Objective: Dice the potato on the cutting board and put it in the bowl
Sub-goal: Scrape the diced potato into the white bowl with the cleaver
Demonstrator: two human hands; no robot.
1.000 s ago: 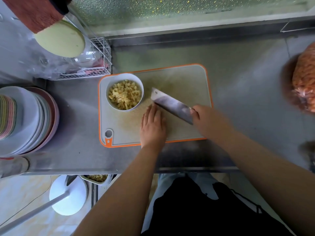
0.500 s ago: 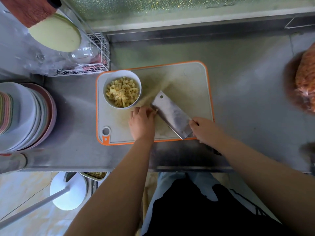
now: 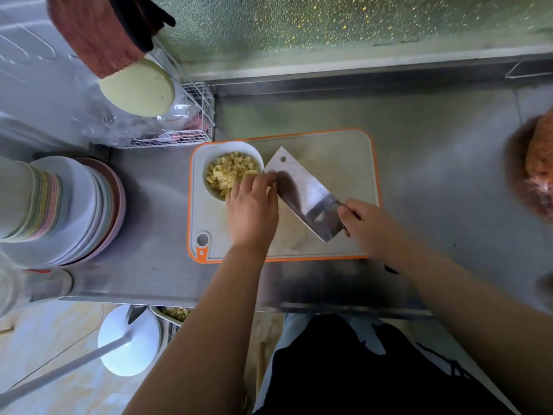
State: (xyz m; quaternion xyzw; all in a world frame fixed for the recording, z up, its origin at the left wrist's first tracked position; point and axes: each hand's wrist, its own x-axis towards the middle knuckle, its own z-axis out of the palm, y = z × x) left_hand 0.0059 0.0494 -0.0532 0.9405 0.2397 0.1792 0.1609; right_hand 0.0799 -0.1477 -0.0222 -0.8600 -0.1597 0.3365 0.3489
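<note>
A white bowl (image 3: 215, 154) full of diced potato (image 3: 229, 170) stands on the far left corner of the orange-rimmed cutting board (image 3: 344, 163). My right hand (image 3: 363, 224) grips the handle of a cleaver (image 3: 302, 193), whose flat blade is tilted with its far end at the bowl's rim. My left hand (image 3: 251, 205) is over the bowl's near right edge, its blurred fingertips against the blade's left edge, with a few potato pieces at them. The fingers are too blurred to judge.
A stack of plates and bowls (image 3: 59, 208) stands left of the board on the steel counter (image 3: 434, 163). A wire rack (image 3: 191, 121) with a green plate is at the back left. An orange mesh bag (image 3: 538, 169) lies at the far right.
The cleaver's blade has swung up and left to the bowl's rim. My left hand has moved from the board's middle up to the bowl, along the blade.
</note>
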